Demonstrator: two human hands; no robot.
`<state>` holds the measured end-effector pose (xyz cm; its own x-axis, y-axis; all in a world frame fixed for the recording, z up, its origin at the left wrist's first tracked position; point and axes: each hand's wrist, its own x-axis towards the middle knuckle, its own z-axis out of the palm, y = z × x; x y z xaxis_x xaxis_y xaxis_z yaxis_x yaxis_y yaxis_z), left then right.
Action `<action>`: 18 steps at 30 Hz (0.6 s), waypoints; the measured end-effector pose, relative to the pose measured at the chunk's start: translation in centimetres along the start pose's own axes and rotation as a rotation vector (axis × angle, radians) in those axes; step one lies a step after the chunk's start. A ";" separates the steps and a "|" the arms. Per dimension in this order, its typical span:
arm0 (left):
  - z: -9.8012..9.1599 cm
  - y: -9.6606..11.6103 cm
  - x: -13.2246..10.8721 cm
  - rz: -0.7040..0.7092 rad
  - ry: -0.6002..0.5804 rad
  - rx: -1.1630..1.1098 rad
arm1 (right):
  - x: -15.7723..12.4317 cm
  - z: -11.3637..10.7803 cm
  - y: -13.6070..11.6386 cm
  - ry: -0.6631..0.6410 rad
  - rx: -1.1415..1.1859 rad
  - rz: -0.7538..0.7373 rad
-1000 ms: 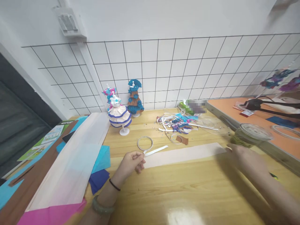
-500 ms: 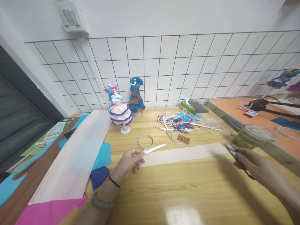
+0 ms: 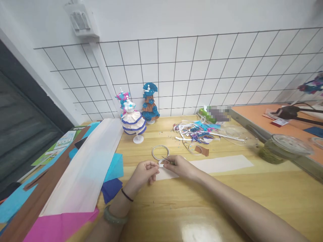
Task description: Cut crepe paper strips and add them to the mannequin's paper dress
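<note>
My left hand point(image 3: 146, 171) is closed, thumb and fingers pinching one end of a narrow white strip point(image 3: 161, 165). Close beside it, my right hand point(image 3: 180, 166) is closed around scissors point(image 3: 166, 159); only a dark, thin part of them shows, pointing up and left. Its fingertips are at the white strip too, and whether they also grip it I cannot tell. Beneath both hands a long pale band of crepe paper point(image 3: 224, 163) lies flat on the wooden table, stretching to the right. Just behind the hands lies a roll of tape point(image 3: 152, 155).
Sheets of crepe paper, white point(image 3: 83, 168), magenta point(image 3: 60, 225) and brown point(image 3: 32, 201), cover the left side. Dress-shaped paper figures point(image 3: 133, 124) stand at the back. Paper scraps point(image 3: 199, 131) lie behind the band, and a round clear container point(image 3: 282, 149) stands at right.
My right hand has swung left with the scissors, from the band's far right end to beside my left hand. My left hand still pinches the strip. The view has shifted slightly.
</note>
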<state>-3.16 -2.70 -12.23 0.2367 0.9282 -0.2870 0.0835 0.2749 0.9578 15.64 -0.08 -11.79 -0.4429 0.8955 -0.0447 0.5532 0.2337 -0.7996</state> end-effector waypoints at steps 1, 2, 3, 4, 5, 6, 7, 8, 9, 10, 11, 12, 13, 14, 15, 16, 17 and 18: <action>-0.1 0.0 0.0 -0.001 0.004 0.005 | 0.3 0.0 0.2 -0.001 -0.002 0.003; -0.2 0.0 0.1 -0.004 0.005 0.010 | 0.5 0.0 0.5 0.003 -0.005 0.010; -0.2 -0.1 0.1 -0.008 0.002 0.013 | 0.6 -0.1 0.8 0.010 -0.005 0.018; -0.3 -0.1 0.2 -0.009 -0.001 0.013 | 0.7 -0.2 1.0 0.016 -0.003 0.025; -0.3 -0.1 0.2 -0.012 -0.005 0.011 | 0.7 -0.3 1.1 0.022 0.003 0.029; -0.3 -0.2 0.2 -0.013 -0.008 0.006 | 0.7 -0.4 1.2 0.031 0.012 0.031; -0.3 -0.2 0.3 -0.014 -0.011 0.000 | 0.6 -0.5 1.0 0.047 0.021 0.032; -0.3 -0.2 0.3 -0.016 -0.013 -0.007 | 0.4 -0.6 0.8 0.073 0.025 0.030; -0.3 -0.2 0.3 -0.022 -0.013 -0.014 | 0.1 -0.6 0.4 0.105 0.036 0.027; -0.2 -0.2 0.2 -0.029 -0.011 -0.023 | -0.4 -0.7 -0.2 0.128 0.070 0.030; -0.2 -0.2 0.2 -0.037 -0.007 -0.034 | -1.0 -0.6 -0.8 0.132 0.134 0.048; -0.2 -0.1 0.2 -0.045 -0.001 -0.046 | -1.6 -0.5 -1.4 0.108 0.245 0.088; -0.2 -0.1 0.1 -0.053 0.004 -0.054 | -2.3 -0.3 -1.9 0.035 0.401 0.163; -0.2 -0.1 0.1 -0.060 0.007 -0.057 | -3.0 0.1 -2.4 -0.055 0.571 0.267; -0.2 -0.1 0.1 -0.064 0.007 -0.055 | -3.6 0.5 -2.7 -0.152 0.735 0.381; -0.3 -0.1 0.2 -0.067 0.009 -0.049 | -4.0 1.0 -3.0 -0.254 0.883 0.492; -0.3 -0.2 0.2 -0.070 0.016 -0.042 | -4.3 1.5 -3.0 -0.337 1.014 0.586; -0.4 -0.3 0.3 -0.068 0.032 -0.038 | -4.4 2.1 -3.0 -0.400 1.124 0.658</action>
<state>-3.46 -2.38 -12.57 0.2007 0.9143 -0.3519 0.0613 0.3468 0.9359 14.43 -5.49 -10.43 -0.6012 0.5056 -0.6188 -0.0435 -0.7939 -0.6065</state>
